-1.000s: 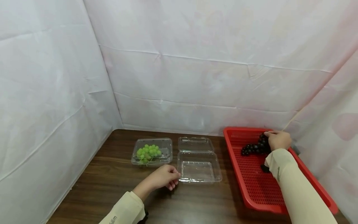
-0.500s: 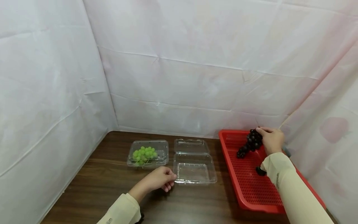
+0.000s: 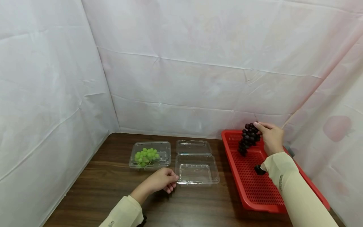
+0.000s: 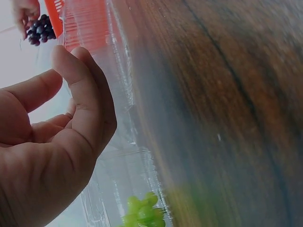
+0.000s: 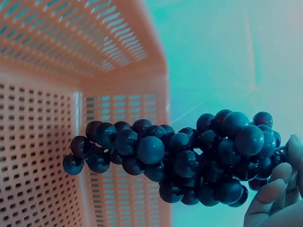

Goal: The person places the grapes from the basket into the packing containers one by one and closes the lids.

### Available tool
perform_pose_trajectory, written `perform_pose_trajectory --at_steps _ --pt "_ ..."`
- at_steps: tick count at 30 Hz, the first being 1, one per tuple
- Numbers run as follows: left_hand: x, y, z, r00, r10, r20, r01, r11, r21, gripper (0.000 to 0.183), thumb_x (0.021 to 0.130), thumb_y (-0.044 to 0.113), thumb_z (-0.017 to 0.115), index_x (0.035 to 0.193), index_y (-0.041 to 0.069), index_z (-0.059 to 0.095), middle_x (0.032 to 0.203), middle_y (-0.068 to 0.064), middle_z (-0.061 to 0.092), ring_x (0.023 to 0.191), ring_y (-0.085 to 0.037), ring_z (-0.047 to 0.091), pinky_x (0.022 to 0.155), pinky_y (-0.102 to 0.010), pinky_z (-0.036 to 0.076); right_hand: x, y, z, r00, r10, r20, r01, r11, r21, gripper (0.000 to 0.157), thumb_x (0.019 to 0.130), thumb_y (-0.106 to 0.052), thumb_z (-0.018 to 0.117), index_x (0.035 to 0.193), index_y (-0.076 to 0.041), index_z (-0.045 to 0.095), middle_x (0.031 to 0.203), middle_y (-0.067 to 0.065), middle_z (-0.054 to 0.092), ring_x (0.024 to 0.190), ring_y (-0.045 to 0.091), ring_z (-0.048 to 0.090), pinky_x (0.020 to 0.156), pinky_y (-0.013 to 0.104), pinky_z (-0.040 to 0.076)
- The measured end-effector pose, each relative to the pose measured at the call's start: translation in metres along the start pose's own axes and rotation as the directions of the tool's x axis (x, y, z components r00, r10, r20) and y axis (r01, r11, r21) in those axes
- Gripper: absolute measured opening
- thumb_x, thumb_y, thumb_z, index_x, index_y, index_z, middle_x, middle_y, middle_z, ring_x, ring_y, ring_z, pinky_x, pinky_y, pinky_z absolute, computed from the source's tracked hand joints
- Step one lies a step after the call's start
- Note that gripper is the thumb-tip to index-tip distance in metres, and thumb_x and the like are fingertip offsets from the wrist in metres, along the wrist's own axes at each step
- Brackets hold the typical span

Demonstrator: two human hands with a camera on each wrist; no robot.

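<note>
By the stem end, my right hand (image 3: 273,137) pinches a bunch of dark grapes (image 3: 248,137). The bunch hangs over the far part of a red plastic basket (image 3: 244,195), and the right wrist view shows its lower tip level with the basket wall (image 5: 161,99). My left hand (image 3: 162,182) pinches the near left corner of an open clear plastic clamshell box (image 3: 195,172), its lid folded back toward the wall. In the left wrist view, thumb and curled fingers (image 4: 78,90) meet at the box edge. Left of it, a second clear box (image 3: 165,154) contains green grapes (image 3: 146,156).
Everything stands on a dark wooden table (image 3: 93,189). White sheeting (image 3: 170,78) closes off the back and both sides, close behind the basket. The basket's raised rim borders the right side of the work area.
My right hand has lifted the dark grapes from the basket floor, moving up and slightly left, so the bunch now hangs. My left hand stays at the box corner. The head view shifted slightly.
</note>
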State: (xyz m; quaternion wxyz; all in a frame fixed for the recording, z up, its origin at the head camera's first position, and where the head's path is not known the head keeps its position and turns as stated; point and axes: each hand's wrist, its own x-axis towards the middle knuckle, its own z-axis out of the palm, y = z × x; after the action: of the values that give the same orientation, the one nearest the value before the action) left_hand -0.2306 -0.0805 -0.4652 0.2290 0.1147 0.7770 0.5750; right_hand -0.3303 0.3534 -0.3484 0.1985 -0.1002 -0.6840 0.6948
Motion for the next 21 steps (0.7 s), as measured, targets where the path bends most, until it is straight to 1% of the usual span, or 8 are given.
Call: perform_pose_trajectory --at_steps 3,6,10,13,15,18,21 --pt "0.001 0.0 0.0 1.0 0.0 0.004 0.0 1.0 -0.001 0.024 0.101 0.017 0.059 0.092 -0.005 0.062 0.075 -0.01 0.063 0.059 -0.014 0.059 0.054 -0.028 0.056 -0.003 -0.006 0.003 1.0 -0.009 0.016 0.008 0.999 0.046 0.034 0.081 -0.017 0.084 0.111 -0.003 0.076 0.098 -0.003 0.068 0.066 0.012 0.061 0.056 0.023 0.051" --pt "0.002 0.0 0.0 1.0 -0.004 0.007 0.004 1.0 0.0 0.024 0.101 0.017 0.059 0.092 -0.005 0.062 0.076 -0.01 0.063 0.059 -0.014 0.059 0.054 -0.028 0.056 -0.009 -0.013 0.006 0.999 -0.017 0.047 0.013 0.996 0.083 0.037 0.081 -0.015 0.084 0.113 0.0 0.074 0.1 -0.002 0.066 0.067 0.013 0.062 0.058 0.023 0.052" --pt "0.002 0.0 0.001 1.0 -0.008 0.007 0.008 1.0 0.001 0.024 0.101 0.018 0.059 0.091 -0.004 0.062 0.075 -0.009 0.063 0.059 -0.014 0.059 0.054 -0.028 0.056 -0.016 -0.026 0.013 0.997 -0.038 0.068 0.035 0.998 0.046 0.037 0.082 -0.017 0.083 0.114 0.0 0.074 0.097 -0.003 0.067 0.07 0.013 0.062 0.061 0.024 0.053" --pt "0.004 0.002 0.002 1.0 -0.004 0.004 0.004 1.0 -0.003 0.024 0.101 0.018 0.059 0.09 -0.003 0.062 0.075 -0.009 0.062 0.059 -0.014 0.059 0.054 -0.028 0.056 -0.018 -0.036 0.018 0.995 -0.067 0.08 0.067 0.998 -0.001 0.037 0.083 -0.02 0.082 0.113 -0.001 0.074 0.092 -0.003 0.068 0.07 0.014 0.061 0.059 0.023 0.052" --pt "0.004 0.002 0.002 1.0 -0.002 0.005 0.002 1.0 -0.007 0.023 0.101 0.017 0.059 0.089 -0.003 0.062 0.075 -0.009 0.062 0.059 -0.014 0.059 0.054 -0.028 0.056 -0.019 -0.042 0.023 0.992 -0.088 0.091 0.089 0.996 -0.003 0.037 0.083 -0.021 0.082 0.113 -0.001 0.074 0.092 -0.002 0.067 0.07 0.014 0.061 0.058 0.023 0.052" --pt "0.005 0.003 0.002 1.0 -0.001 0.005 0.001 1.0 -0.014 0.023 0.101 0.017 0.06 0.088 -0.002 0.061 0.074 -0.009 0.062 0.058 -0.013 0.058 0.054 -0.028 0.056 -0.023 -0.05 0.032 0.988 -0.115 0.106 0.112 0.993 0.033 0.036 0.082 -0.02 0.083 0.111 -0.001 0.075 0.094 0.0 0.064 0.071 0.014 0.061 0.06 0.022 0.053" --pt "0.004 0.002 0.0 1.0 -0.004 0.006 0.004 1.0 -0.022 0.022 0.1 0.016 0.06 0.087 -0.002 0.061 0.074 -0.009 0.061 0.058 -0.013 0.058 0.053 -0.027 0.056 -0.03 -0.056 0.043 0.98 -0.144 0.138 0.134 0.987 0.084 0.035 0.082 -0.018 0.083 0.11 0.001 0.075 0.097 0.002 0.062 0.072 0.014 0.061 0.064 0.023 0.053"
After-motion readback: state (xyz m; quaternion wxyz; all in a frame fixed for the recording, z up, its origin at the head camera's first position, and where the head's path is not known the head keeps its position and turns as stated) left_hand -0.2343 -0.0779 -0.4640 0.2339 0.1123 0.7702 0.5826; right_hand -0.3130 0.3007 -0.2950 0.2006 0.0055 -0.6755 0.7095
